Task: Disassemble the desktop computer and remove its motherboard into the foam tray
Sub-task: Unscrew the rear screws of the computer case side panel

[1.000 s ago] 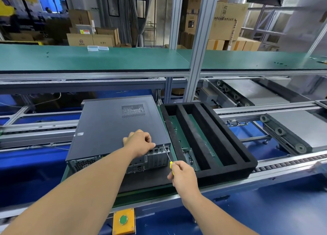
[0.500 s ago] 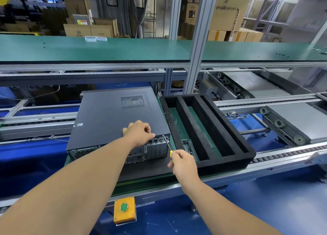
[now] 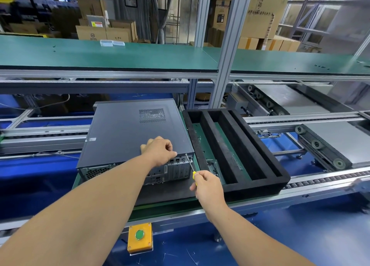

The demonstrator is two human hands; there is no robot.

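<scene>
A dark grey desktop computer (image 3: 128,133) lies flat on a green pallet, its rear ports facing me and its cover closed. My left hand (image 3: 159,150) rests curled on the cover's near right edge, pressing on the case. My right hand (image 3: 208,184) grips a screwdriver (image 3: 190,165) with a yellow handle; its tip meets the upper right corner of the case's rear panel. To the right of the computer lies a black foam tray (image 3: 280,177) with long slots, touching the case side.
A yellow button box (image 3: 140,236) with a green button hangs under the conveyor's front rail. Roller conveyors (image 3: 320,145) run off to the right. A green shelf (image 3: 120,55) spans overhead behind an aluminium post (image 3: 226,65). Cardboard boxes are stacked in the background.
Both hands hold nearly the same places; the view has shifted a little. The screwdriver tip stays at the rear right corner of the case.
</scene>
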